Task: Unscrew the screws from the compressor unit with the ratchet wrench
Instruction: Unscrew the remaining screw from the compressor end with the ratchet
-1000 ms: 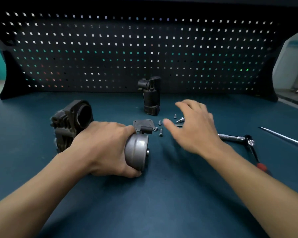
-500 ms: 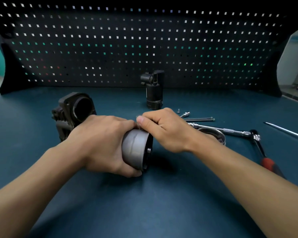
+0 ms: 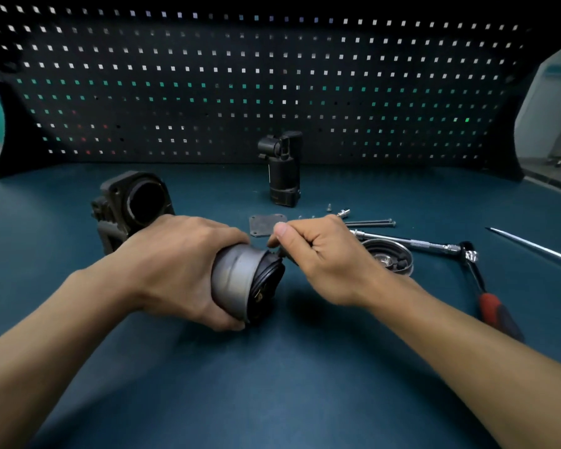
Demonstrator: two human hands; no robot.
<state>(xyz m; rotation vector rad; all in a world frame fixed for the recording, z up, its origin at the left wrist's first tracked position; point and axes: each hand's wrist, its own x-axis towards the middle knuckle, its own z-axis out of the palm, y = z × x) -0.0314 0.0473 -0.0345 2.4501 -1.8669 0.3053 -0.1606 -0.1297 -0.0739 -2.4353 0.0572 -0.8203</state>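
The table [image 3: 272, 384] is dark blue, and a black pegboard [image 3: 272, 92] stands behind it. On its left side lies a black housing [image 3: 133, 205] with a round opening, and an upright black canister [image 3: 284, 170] stands at the back. The compressor cylinder [image 3: 237, 280], of grey metal, lies on its side near the middle, with its open end turned to the right. The left hand [image 3: 175, 267] is wrapped around its body. The right hand [image 3: 321, 257] has curled fingers, and its thumb and forefinger pinch a small dark piece [image 3: 282, 252] at the open rim; I cannot tell what piece it is. The ratchet wrench [image 3: 473, 273] lies untouched at the right. A round cap [image 3: 392, 257], a flat plate [image 3: 266, 223], two long bolts [image 3: 370, 222] and loose screws [image 3: 329, 207] lie beyond the hands. I judge the cylinder to be stiff, rather heavy and smooth, so it may roll. The safe hold is around the body, not on the dark inner parts.
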